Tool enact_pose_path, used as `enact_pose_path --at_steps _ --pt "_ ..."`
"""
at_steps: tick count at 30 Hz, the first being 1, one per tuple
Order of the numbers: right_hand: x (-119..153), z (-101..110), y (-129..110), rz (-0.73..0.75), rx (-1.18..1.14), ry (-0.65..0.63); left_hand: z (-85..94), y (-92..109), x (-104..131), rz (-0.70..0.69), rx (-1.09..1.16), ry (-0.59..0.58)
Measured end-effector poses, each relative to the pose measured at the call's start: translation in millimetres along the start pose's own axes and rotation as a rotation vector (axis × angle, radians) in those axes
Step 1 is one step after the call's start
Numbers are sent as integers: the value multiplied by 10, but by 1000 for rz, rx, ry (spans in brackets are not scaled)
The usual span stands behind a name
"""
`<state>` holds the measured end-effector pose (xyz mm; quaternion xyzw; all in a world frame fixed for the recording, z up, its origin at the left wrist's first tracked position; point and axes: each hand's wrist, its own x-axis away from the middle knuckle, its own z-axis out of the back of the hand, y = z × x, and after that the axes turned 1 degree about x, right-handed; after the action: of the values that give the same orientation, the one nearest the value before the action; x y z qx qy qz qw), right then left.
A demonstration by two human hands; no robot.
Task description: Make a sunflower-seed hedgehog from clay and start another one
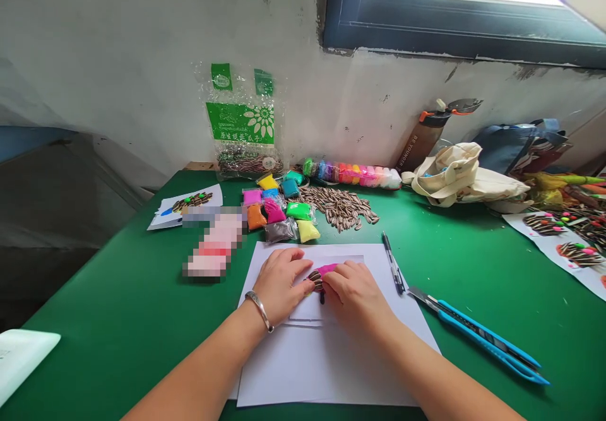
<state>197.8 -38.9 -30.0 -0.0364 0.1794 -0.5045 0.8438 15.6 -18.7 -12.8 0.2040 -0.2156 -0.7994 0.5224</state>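
My left hand (279,282), a silver bangle (259,311) at its wrist, rests on a small white card (307,310) with fingers apart. Its thumb and fingertips sit beside a cluster of striped sunflower seeds (315,278) stuck on the card. Fingers of my right hand (355,291) are pinched together at the right side of these seeds, over magenta clay (327,269). What lies between those fingertips is hidden. A short dark piece (322,297) shows below the seeds. The card lies on larger white paper sheets (331,370).
Bagged coloured clay (276,211) and loose sunflower seeds (348,205) lie beyond the paper. To the right are a pen (394,263) and a blue utility knife (487,336), blade out. A seed bag (243,134), bottle (421,137) and cloth bag (454,175) stand along the wall.
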Motion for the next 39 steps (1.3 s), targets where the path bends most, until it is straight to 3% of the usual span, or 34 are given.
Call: enact_pose_path --at_steps 13,25,31,39 --pt "-8 -50 14 -7 -21 38 -9 -7 -2 -14 -21 5" --pt "-67 210 207 -223 -259 37 -21 -104 -11 -93 -3 35" --pt "-75 223 301 -285 -144 105 -1 -122 -4 -135 -33 29" --pt "-86 227 235 -306 9 -53 10 -143 -20 -130 -22 9"
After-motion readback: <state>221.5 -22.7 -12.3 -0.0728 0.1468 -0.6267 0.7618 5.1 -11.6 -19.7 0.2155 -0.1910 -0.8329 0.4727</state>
